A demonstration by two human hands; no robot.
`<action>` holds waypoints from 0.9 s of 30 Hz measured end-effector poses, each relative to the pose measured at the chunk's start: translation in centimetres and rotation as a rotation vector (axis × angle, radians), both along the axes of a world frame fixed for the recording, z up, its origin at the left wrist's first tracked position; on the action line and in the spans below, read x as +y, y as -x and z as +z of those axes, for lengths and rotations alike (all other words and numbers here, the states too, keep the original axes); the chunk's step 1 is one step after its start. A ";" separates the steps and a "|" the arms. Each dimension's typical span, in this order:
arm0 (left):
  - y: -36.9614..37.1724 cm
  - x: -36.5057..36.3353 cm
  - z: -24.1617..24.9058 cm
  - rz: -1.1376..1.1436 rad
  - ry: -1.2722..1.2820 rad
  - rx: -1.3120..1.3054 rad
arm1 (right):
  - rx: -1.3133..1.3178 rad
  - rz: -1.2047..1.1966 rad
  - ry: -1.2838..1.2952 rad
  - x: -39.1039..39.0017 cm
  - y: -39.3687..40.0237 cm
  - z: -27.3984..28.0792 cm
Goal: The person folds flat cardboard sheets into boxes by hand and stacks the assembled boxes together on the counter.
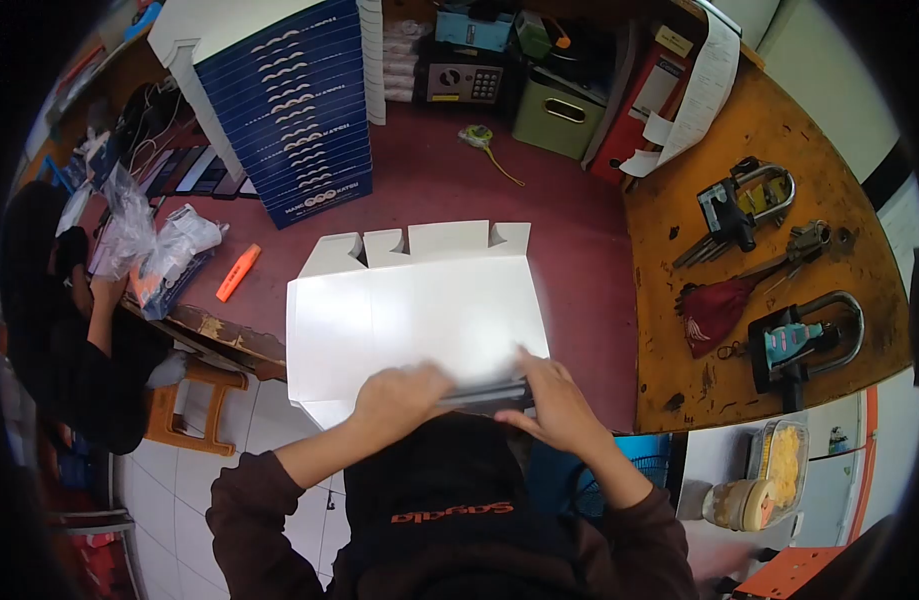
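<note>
An unfolded white cardboard box (419, 310) lies flat in front of me, with its notched flaps (449, 242) standing at the far side. Both hands are at its near edge. My left hand (404, 400), smeared by motion, is closed on the edge left of the middle. My right hand (559, 400) grips the same edge further right, thumb low and fingers over the top. Between the hands a dark, blurred flap (484, 395) of the cardboard is bent up. The fingertips of my left hand are hard to make out.
A tall stack of blue boxes (289, 120) stands at the back left. An orange highlighter (239, 273) and a tape measure (476, 138) lie on the red tabletop (589, 270). Padlocks (804, 345) and keys rest on the wooden board at right. Another person (69, 310) sits at far left.
</note>
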State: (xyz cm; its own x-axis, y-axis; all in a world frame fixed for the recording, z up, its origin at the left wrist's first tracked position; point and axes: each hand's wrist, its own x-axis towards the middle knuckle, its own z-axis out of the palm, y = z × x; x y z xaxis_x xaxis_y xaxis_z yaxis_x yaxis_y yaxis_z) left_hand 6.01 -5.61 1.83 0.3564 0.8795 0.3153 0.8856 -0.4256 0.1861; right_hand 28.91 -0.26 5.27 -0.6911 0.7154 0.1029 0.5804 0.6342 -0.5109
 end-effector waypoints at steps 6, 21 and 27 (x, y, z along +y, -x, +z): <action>-0.6 -1.2 -1.7 -0.026 -0.287 0.222 | 0.004 0.062 -0.119 0.4 -0.8 -1.1; 2.5 4.6 4.3 -0.029 0.442 -0.244 | -0.005 -0.143 -0.383 -0.6 -1.5 -1.8; 4.4 6.5 2.0 -0.121 0.645 -0.398 | -0.116 0.104 -0.394 4.7 -0.4 -1.1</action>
